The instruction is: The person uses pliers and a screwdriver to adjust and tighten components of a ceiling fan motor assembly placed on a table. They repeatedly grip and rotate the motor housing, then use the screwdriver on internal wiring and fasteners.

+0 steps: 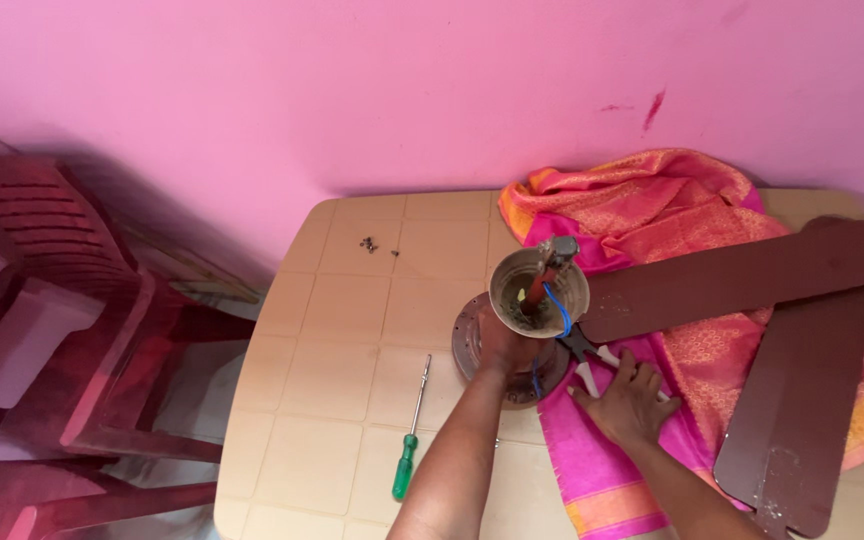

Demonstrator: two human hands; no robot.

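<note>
A brown ceiling fan motor [472,345] stands on a beige plastic table [332,330], with a cup-shaped canopy [539,290] on its rod and a blue wire [558,305] hanging out. My left hand [505,345] grips the motor body under the canopy. My right hand [627,400] rests on white-handled pliers [584,352] lying on a pink and orange cloth [652,215]. Two brown fan blades [742,280] [802,400] lie over the cloth at the right.
A green-handled screwdriver [410,440] lies on the table left of my arm. A few small screws [369,244] sit near the table's far edge. Stacked maroon plastic chairs [62,300] stand at the left against the pink wall [352,90].
</note>
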